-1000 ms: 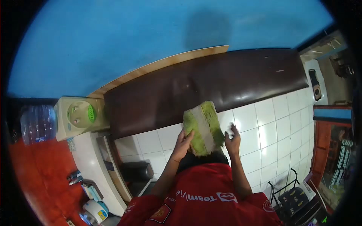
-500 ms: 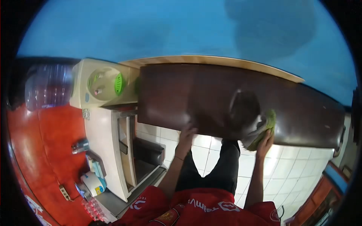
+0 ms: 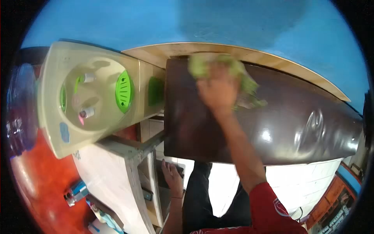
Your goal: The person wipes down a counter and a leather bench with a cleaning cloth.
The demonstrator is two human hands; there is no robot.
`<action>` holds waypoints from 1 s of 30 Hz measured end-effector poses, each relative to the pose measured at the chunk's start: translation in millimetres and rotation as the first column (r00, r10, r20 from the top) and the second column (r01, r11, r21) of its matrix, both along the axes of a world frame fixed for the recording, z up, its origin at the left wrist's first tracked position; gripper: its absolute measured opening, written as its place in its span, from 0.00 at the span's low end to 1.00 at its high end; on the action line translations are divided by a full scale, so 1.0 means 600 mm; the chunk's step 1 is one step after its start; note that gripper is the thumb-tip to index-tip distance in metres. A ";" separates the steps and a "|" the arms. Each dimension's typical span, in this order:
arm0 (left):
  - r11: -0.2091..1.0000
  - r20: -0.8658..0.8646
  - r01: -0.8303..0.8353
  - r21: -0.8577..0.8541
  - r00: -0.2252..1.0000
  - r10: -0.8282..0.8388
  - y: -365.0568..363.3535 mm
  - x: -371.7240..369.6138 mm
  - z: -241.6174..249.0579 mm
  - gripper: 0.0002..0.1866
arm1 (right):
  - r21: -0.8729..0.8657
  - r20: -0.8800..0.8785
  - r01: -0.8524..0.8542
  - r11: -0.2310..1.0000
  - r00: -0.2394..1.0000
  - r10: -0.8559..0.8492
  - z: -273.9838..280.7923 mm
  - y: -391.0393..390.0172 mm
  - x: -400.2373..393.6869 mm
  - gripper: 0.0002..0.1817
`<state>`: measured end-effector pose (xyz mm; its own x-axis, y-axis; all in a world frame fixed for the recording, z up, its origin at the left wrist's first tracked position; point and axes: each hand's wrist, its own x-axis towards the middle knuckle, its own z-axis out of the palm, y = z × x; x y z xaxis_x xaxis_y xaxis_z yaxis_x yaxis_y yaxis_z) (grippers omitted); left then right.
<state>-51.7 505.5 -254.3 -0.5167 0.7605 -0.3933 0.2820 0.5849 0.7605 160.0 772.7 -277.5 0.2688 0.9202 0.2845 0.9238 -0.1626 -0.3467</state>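
Far to the left of your left hand, note a clear bottle (image 3: 21,113) and, ahead of it, a beige water dispenser (image 3: 103,97) with a green grille (image 3: 124,91). Immediately left of the same hand, observe the white desk (image 3: 113,183) with its open shelves. Your left hand (image 3: 173,179) is raised with loosely bent fingers, appears unloaded, and sits well apart from the cloth. Your right hand (image 3: 220,87) is forward of it and to its right, palm down on the green cloth (image 3: 247,82); blur prevents confirming whether the fingers clamp the fabric. The right hand is therefore the nearer one: the cloth lies directly beneath it, its longer axis appearing to slant from beyond the fingers down to the right of the wrist. The supporting surface is a brown padded seat (image 3: 272,124), glossy and creased well right of your hands. Beyond the right hand, a wooden strip (image 3: 163,52) separates the seat from a blue wall (image 3: 233,23); white floor tiles (image 3: 224,187) show below your right forearm.
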 end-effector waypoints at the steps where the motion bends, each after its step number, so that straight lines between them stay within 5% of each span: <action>1: 1.000 0.007 -0.002 0.013 1.000 0.001 0.014 0.003 -0.012 0.30 | 0.016 -0.057 -0.170 0.985 0.984 0.171 0.006 0.029 -0.068 0.28; 2: 0.999 -0.028 0.023 0.041 0.999 -0.022 0.028 0.008 -0.021 0.28 | 0.010 -0.205 -0.293 0.956 0.935 0.289 -0.017 0.054 -0.141 0.26; 3: 0.998 -0.020 0.043 0.045 0.999 -0.042 0.042 0.004 -0.037 0.28 | -0.213 0.066 -0.309 0.927 0.942 0.329 -0.046 0.078 -0.219 0.27; 4: 0.999 -0.012 0.020 0.049 1.000 -0.019 0.056 -0.001 -0.054 0.28 | -0.210 0.078 -0.287 0.935 0.948 0.309 -0.055 0.081 -0.205 0.27; 10: 0.997 -0.114 0.060 0.041 0.992 -0.055 0.139 -0.002 -0.066 0.26 | 0.031 -0.361 -0.349 0.937 0.870 0.336 -0.040 -0.041 -0.079 0.37; 13: 0.998 -0.103 -0.058 0.006 0.993 0.059 0.151 -0.007 -0.087 0.26 | -0.120 0.109 0.100 0.988 0.990 -0.087 0.010 -0.116 0.200 0.34; 15: 0.983 -0.394 -0.062 0.171 0.910 0.126 0.130 -0.009 -0.142 0.25 | -0.164 0.380 0.475 0.864 0.839 -0.390 -0.021 -0.189 0.386 0.32; 16: 0.976 -0.370 -0.096 0.195 0.914 0.164 0.140 0.006 -0.118 0.23 | -0.191 0.457 0.621 0.760 0.742 -0.491 -0.039 -0.225 0.471 0.31; 17: 0.986 -0.473 -0.074 0.151 0.870 0.138 0.136 0.007 -0.119 0.24 | -0.131 0.407 0.651 0.748 0.723 -0.558 -0.081 -0.273 0.577 0.32; 18: 0.981 -0.400 -0.097 0.169 0.903 0.158 0.130 0.003 -0.131 0.25 | -0.364 0.688 0.734 0.573 0.627 -0.365 -0.121 -0.301 0.667 0.33; 20: 0.989 -0.396 -0.069 0.131 0.911 0.116 0.124 -0.004 -0.140 0.26 | -0.301 0.873 0.691 0.658 0.477 -0.102 -0.094 -0.254 0.556 0.28; 21: 0.996 -0.463 -0.021 0.082 0.885 0.057 0.124 -0.008 -0.138 0.26 | -0.243 0.836 0.535 0.809 0.539 -0.105 -0.093 -0.228 0.494 0.28; 23: 0.985 -0.737 0.120 -0.121 0.655 -0.171 0.109 -0.037 -0.169 0.25 | -0.017 0.568 0.605 0.796 0.661 -0.491 -0.064 -0.131 0.237 0.28; 24: 0.993 -0.709 0.042 -0.110 0.697 -0.108 0.105 -0.062 -0.192 0.23 | -0.301 0.297 0.483 0.822 0.867 -0.401 0.017 -0.101 0.120 0.31; 26: 0.998 -0.659 0.028 -0.053 0.750 -0.056 0.111 -0.070 -0.197 0.22 | -0.066 -0.153 0.042 0.997 0.987 -0.052 0.029 -0.094 -0.056 0.32; 28: 0.993 -0.653 0.117 0.011 0.753 -0.081 0.130 -0.058 -0.171 0.22 | -0.031 -0.105 -0.279 0.960 0.956 0.275 -0.028 -0.100 -0.216 0.32; 30: 0.993 -0.474 0.113 -0.030 0.873 -0.113 0.135 -0.071 -0.152 0.22 | -0.117 -0.238 -0.534 0.837 0.833 0.499 -0.042 -0.130 -0.217 0.36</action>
<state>-94.4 586.3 -345.6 -0.5520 0.8246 -0.1237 0.6730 0.5281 0.5178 29.9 694.8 -302.6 -0.2277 0.9683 0.1024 0.8079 0.2466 -0.5353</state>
